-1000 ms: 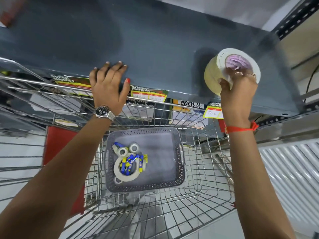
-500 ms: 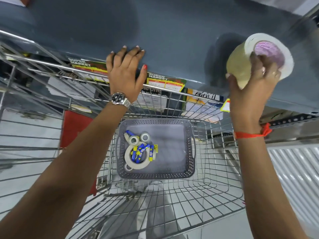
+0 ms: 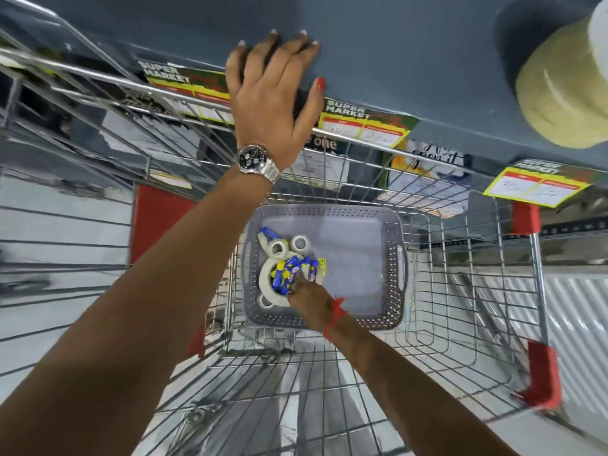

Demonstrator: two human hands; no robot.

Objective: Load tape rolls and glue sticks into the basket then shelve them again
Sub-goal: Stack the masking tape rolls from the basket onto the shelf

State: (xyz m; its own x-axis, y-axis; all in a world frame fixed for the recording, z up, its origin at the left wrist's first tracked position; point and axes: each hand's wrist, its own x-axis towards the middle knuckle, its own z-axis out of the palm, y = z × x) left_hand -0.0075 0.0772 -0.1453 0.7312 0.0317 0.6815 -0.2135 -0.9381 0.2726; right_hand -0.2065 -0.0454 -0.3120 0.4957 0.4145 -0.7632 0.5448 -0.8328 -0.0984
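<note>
Glue sticks (image 3: 289, 273) under right hand (image 3: 307, 296)

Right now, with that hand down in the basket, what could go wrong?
The big tape roll sits near the front edge of the shelf, so it might roll off. The right hand reaches into a tangle of glue sticks lying across a flat tape roll in the basket; grabbing one could drag others along.

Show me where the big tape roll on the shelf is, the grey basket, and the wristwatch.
big tape roll (image 3: 559, 93), head view, on its yellowish side wall.
grey basket (image 3: 393, 258), head view, on its perforated right wall.
wristwatch (image 3: 251, 157), head view, on its dark dial.
</note>
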